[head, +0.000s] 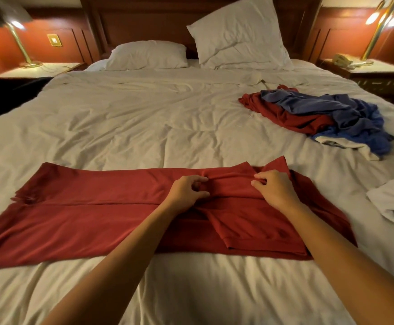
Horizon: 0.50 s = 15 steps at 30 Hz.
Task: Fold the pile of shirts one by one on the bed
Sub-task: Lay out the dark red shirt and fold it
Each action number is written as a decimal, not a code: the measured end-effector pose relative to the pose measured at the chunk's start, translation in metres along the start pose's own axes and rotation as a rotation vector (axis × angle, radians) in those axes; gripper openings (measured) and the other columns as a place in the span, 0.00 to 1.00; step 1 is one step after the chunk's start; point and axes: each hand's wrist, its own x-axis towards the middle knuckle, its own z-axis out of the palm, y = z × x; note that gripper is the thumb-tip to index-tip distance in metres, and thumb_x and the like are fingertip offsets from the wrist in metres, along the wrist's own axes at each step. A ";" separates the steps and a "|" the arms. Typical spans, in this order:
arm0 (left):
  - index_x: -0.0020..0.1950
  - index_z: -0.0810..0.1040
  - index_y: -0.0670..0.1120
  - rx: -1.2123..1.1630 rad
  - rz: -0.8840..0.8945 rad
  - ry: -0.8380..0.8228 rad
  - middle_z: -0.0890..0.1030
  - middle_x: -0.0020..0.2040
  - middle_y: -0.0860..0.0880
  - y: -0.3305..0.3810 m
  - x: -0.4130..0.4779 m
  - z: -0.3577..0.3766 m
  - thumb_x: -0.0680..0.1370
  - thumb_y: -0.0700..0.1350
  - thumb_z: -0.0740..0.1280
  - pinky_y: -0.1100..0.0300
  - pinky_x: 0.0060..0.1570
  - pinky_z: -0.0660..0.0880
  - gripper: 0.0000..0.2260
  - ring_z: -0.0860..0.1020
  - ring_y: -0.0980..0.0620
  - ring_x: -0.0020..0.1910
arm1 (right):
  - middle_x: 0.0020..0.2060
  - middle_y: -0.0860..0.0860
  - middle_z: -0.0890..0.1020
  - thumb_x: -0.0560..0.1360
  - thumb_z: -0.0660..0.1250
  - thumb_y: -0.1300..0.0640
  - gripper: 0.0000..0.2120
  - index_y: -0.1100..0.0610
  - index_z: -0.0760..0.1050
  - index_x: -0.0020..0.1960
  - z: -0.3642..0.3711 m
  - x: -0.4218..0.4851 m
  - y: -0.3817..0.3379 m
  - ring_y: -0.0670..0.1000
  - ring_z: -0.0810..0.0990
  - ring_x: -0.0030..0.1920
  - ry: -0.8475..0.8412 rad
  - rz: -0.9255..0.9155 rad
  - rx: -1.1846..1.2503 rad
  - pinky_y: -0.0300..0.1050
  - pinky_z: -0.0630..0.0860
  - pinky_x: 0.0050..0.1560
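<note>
Red fabric of a shirt [97, 214] lies spread across the white bed [144, 118], its long body stretching away to the left of both hands. Left hand [187, 192] and right hand [274, 190] sit close together near the collar end, each pinching a raised ridge of the cloth with curled fingers. Beyond the right hand, well apart, lies a pile of shirts [320, 116], red, blue and white.

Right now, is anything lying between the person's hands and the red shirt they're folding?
Nothing visible does. The left hand and right hand both pinch the red shirt near its collar. The pile of unfolded shirts lies apart, farther up the bed.
</note>
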 end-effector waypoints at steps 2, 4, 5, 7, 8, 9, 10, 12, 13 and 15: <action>0.64 0.80 0.54 -0.025 -0.015 -0.044 0.78 0.46 0.53 0.000 0.000 -0.005 0.73 0.50 0.76 0.65 0.46 0.71 0.20 0.78 0.54 0.48 | 0.57 0.56 0.83 0.78 0.69 0.49 0.17 0.59 0.81 0.60 -0.004 -0.002 -0.006 0.58 0.80 0.59 0.027 0.034 -0.121 0.52 0.76 0.61; 0.65 0.79 0.56 -0.069 -0.004 -0.084 0.79 0.50 0.53 0.000 0.000 -0.010 0.76 0.54 0.73 0.64 0.50 0.72 0.18 0.79 0.55 0.50 | 0.59 0.54 0.81 0.78 0.66 0.44 0.18 0.55 0.81 0.60 -0.006 -0.004 -0.018 0.58 0.77 0.61 0.093 0.010 -0.314 0.56 0.73 0.62; 0.66 0.79 0.57 -0.069 0.016 -0.090 0.79 0.54 0.52 -0.001 0.000 -0.013 0.77 0.58 0.70 0.62 0.55 0.72 0.18 0.78 0.54 0.54 | 0.65 0.53 0.78 0.79 0.64 0.41 0.21 0.52 0.78 0.65 -0.005 -0.005 -0.026 0.58 0.73 0.66 0.106 -0.037 -0.367 0.57 0.69 0.66; 0.70 0.74 0.62 0.085 0.055 -0.112 0.75 0.65 0.52 -0.011 -0.003 -0.023 0.76 0.70 0.57 0.52 0.69 0.67 0.26 0.73 0.51 0.65 | 0.75 0.50 0.67 0.80 0.58 0.37 0.26 0.46 0.69 0.74 0.001 -0.007 -0.045 0.56 0.62 0.75 -0.006 -0.145 -0.341 0.58 0.60 0.72; 0.72 0.70 0.65 0.209 0.062 -0.141 0.72 0.71 0.53 -0.020 -0.008 -0.032 0.73 0.75 0.49 0.49 0.73 0.61 0.32 0.68 0.51 0.71 | 0.78 0.49 0.61 0.80 0.55 0.35 0.28 0.44 0.64 0.77 0.007 -0.009 -0.054 0.54 0.55 0.78 -0.127 -0.185 -0.300 0.58 0.55 0.74; 0.75 0.64 0.67 0.331 0.070 -0.171 0.66 0.76 0.56 -0.033 -0.014 -0.042 0.70 0.78 0.42 0.48 0.75 0.55 0.37 0.61 0.52 0.76 | 0.80 0.49 0.55 0.79 0.51 0.33 0.30 0.42 0.59 0.79 0.015 -0.011 -0.063 0.54 0.49 0.80 -0.269 -0.193 -0.282 0.57 0.50 0.76; 0.77 0.58 0.68 0.431 0.078 -0.202 0.59 0.80 0.58 -0.049 -0.022 -0.056 0.67 0.81 0.36 0.49 0.76 0.49 0.41 0.54 0.53 0.79 | 0.81 0.50 0.50 0.79 0.47 0.31 0.33 0.42 0.53 0.80 0.024 -0.015 -0.071 0.54 0.45 0.80 -0.399 -0.170 -0.298 0.57 0.45 0.77; 0.77 0.49 0.69 0.536 0.061 -0.238 0.48 0.80 0.61 -0.084 -0.041 -0.089 0.62 0.82 0.30 0.54 0.76 0.40 0.45 0.44 0.55 0.80 | 0.81 0.55 0.45 0.78 0.44 0.29 0.38 0.46 0.47 0.81 0.038 -0.022 -0.089 0.57 0.42 0.80 -0.522 -0.072 -0.354 0.58 0.41 0.78; 0.77 0.46 0.68 0.565 0.037 -0.242 0.45 0.80 0.61 -0.102 -0.051 -0.107 0.61 0.82 0.28 0.55 0.76 0.39 0.46 0.42 0.56 0.80 | 0.81 0.57 0.46 0.78 0.44 0.28 0.39 0.49 0.48 0.82 0.043 -0.025 -0.101 0.59 0.44 0.80 -0.505 -0.023 -0.344 0.58 0.41 0.78; 0.76 0.43 0.68 0.627 -0.028 -0.233 0.43 0.79 0.62 -0.133 -0.069 -0.146 0.60 0.82 0.26 0.53 0.76 0.38 0.46 0.39 0.56 0.79 | 0.80 0.60 0.52 0.78 0.44 0.29 0.39 0.52 0.53 0.81 0.056 -0.035 -0.132 0.60 0.48 0.80 -0.411 -0.014 -0.302 0.60 0.44 0.78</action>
